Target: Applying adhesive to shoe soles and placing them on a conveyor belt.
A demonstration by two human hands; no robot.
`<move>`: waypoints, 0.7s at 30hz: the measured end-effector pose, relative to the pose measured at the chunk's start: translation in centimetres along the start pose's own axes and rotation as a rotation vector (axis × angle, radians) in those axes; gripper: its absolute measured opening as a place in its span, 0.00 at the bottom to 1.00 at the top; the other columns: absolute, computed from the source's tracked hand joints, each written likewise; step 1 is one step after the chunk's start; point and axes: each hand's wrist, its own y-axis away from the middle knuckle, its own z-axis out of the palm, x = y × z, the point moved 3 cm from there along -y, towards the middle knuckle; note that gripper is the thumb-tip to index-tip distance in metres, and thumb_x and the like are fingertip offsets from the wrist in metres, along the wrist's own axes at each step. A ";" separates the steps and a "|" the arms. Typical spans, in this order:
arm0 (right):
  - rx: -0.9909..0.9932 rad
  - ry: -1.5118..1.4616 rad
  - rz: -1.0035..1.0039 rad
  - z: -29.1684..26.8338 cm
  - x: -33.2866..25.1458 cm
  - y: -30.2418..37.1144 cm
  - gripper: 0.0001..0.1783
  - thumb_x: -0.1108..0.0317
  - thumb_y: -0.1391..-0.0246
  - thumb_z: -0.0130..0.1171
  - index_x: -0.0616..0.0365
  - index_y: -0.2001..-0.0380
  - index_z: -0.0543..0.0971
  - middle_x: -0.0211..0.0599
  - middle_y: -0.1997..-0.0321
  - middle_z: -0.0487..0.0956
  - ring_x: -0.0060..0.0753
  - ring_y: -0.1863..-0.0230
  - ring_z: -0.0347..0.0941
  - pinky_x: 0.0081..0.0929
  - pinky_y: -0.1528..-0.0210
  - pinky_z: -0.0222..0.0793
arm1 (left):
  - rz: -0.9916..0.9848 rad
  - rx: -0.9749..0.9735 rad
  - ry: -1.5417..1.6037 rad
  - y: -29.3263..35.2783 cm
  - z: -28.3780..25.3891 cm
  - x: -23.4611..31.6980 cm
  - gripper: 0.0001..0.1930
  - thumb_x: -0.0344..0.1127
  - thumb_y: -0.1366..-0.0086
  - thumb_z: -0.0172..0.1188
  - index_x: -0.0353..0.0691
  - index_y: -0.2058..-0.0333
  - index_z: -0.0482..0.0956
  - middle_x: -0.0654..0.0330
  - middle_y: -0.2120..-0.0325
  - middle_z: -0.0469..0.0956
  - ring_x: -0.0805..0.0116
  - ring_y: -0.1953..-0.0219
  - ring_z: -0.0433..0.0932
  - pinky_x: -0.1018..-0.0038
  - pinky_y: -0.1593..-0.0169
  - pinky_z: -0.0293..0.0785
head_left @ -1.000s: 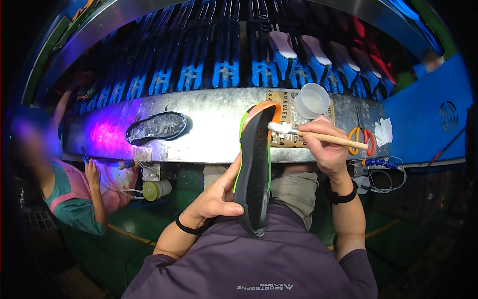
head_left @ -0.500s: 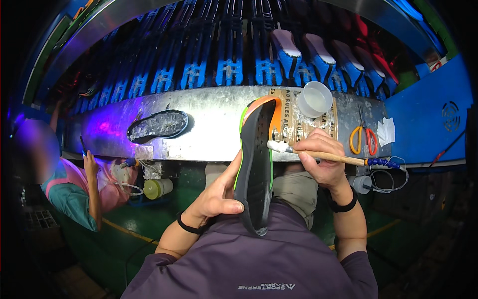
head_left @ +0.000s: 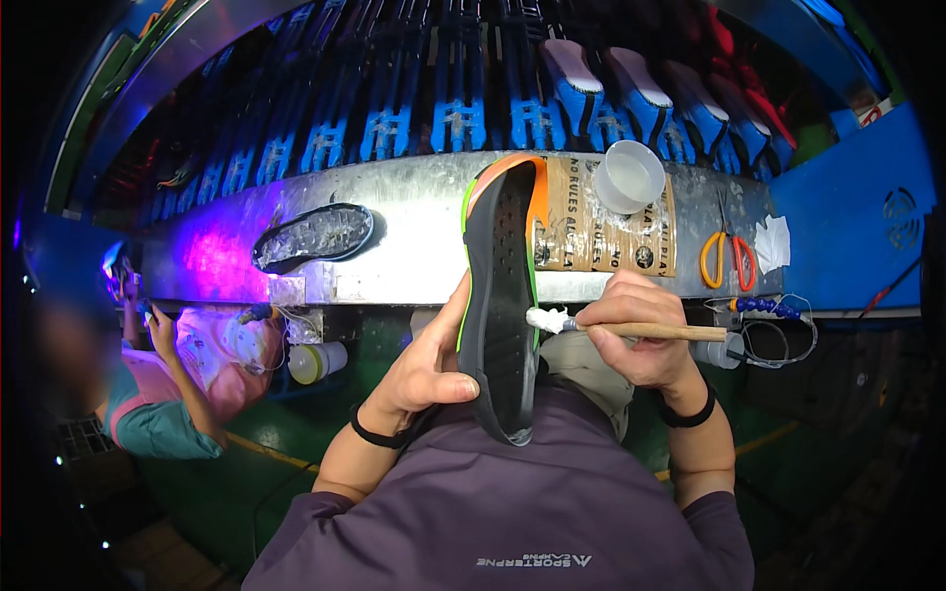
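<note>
My left hand (head_left: 429,371) is closed on a long shoe sole (head_left: 501,325), dark inside, with a green edge and an orange rim at its far end. The sole is held up lengthwise in front of my body. In my right hand (head_left: 642,327) is a wooden-handled brush (head_left: 680,332) whose white, coated tip meets the sole's right edge, about midway along it. A clear plastic cup (head_left: 631,177) stands on a brown printed sheet (head_left: 581,241) beyond my right hand.
Another dark sole (head_left: 317,236) lies on the metal bench (head_left: 414,236) at left. Scissors (head_left: 726,258) with orange and red handles and a white tissue (head_left: 774,242) lie at right. Behind runs a blue rack (head_left: 459,128) carrying several shoe uppers (head_left: 641,84). A co-worker (head_left: 163,384) works at far left.
The brush tip has slid a little nearer to me along the sole's right edge. The co-worker's hand has shifted left and lower. My left hand keeps its grip.
</note>
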 end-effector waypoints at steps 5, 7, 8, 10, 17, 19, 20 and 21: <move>-0.035 -0.038 0.026 0.6 -0.5 0.2 0.05 0.77 0.55 0.65 0.59 0.71 0.84 0.33 0.75 0.81 0.33 0.76 0.72 0.29 0.69 0.66 | 0.050 0.037 -0.017 -0.1 0.0 0.5 0.67 0.45 0.53 0.73 0.37 0.24 0.34 0.50 0.26 0.49 0.58 0.25 0.53 0.64 0.26 0.51; -0.038 -0.050 0.048 0.8 -0.5 0.3 0.04 0.76 0.55 0.64 0.59 0.72 0.84 0.33 0.75 0.81 0.32 0.76 0.71 0.30 0.69 0.66 | 0.048 0.033 -0.014 -0.1 0.0 0.5 0.67 0.44 0.53 0.73 0.37 0.24 0.33 0.50 0.25 0.49 0.59 0.25 0.52 0.64 0.26 0.50; -0.043 -0.064 0.044 0.9 -0.5 0.4 0.04 0.76 0.55 0.64 0.59 0.72 0.84 0.33 0.75 0.81 0.32 0.76 0.71 0.30 0.69 0.66 | 0.055 0.027 -0.007 -0.1 0.0 0.5 0.67 0.44 0.53 0.73 0.37 0.24 0.33 0.50 0.25 0.49 0.59 0.24 0.52 0.64 0.26 0.50; -0.033 -0.084 0.090 1.0 -0.3 0.5 0.05 0.77 0.55 0.64 0.59 0.72 0.84 0.33 0.76 0.81 0.33 0.75 0.71 0.30 0.69 0.66 | 0.047 0.029 -0.008 -0.1 -0.1 0.5 0.67 0.43 0.53 0.73 0.37 0.24 0.33 0.50 0.25 0.49 0.59 0.24 0.52 0.64 0.26 0.50; 0.250 -0.177 0.200 -1.5 1.3 0.0 0.09 0.74 0.45 0.63 0.64 0.60 0.84 0.38 0.65 0.82 0.27 0.65 0.75 0.25 0.63 0.69 | 0.058 0.131 -0.063 0.1 -0.9 -0.1 0.69 0.55 0.59 0.77 0.33 0.25 0.43 0.49 0.36 0.67 0.57 0.38 0.74 0.62 0.35 0.70; 0.277 -0.152 0.223 -1.7 2.1 -0.9 0.10 0.74 0.44 0.62 0.65 0.60 0.84 0.38 0.65 0.82 0.27 0.64 0.75 0.25 0.61 0.69 | 0.053 0.113 -0.087 0.0 -1.0 -0.3 0.69 0.56 0.59 0.77 0.33 0.25 0.44 0.49 0.37 0.68 0.57 0.40 0.76 0.62 0.36 0.71; 0.312 -0.157 0.254 -1.9 2.5 -1.5 0.10 0.75 0.44 0.62 0.65 0.59 0.84 0.38 0.65 0.82 0.27 0.63 0.75 0.25 0.60 0.69 | 0.067 0.098 -0.092 0.0 -1.0 -0.4 0.69 0.57 0.59 0.77 0.33 0.25 0.44 0.49 0.38 0.69 0.57 0.41 0.77 0.62 0.37 0.72; 0.292 -0.093 0.178 -2.2 2.7 -2.1 0.09 0.75 0.44 0.62 0.64 0.59 0.84 0.38 0.66 0.82 0.29 0.63 0.75 0.26 0.58 0.70 | 0.063 0.088 -0.115 0.0 -1.0 -0.5 0.69 0.57 0.59 0.77 0.33 0.26 0.44 0.49 0.39 0.70 0.56 0.42 0.77 0.62 0.37 0.73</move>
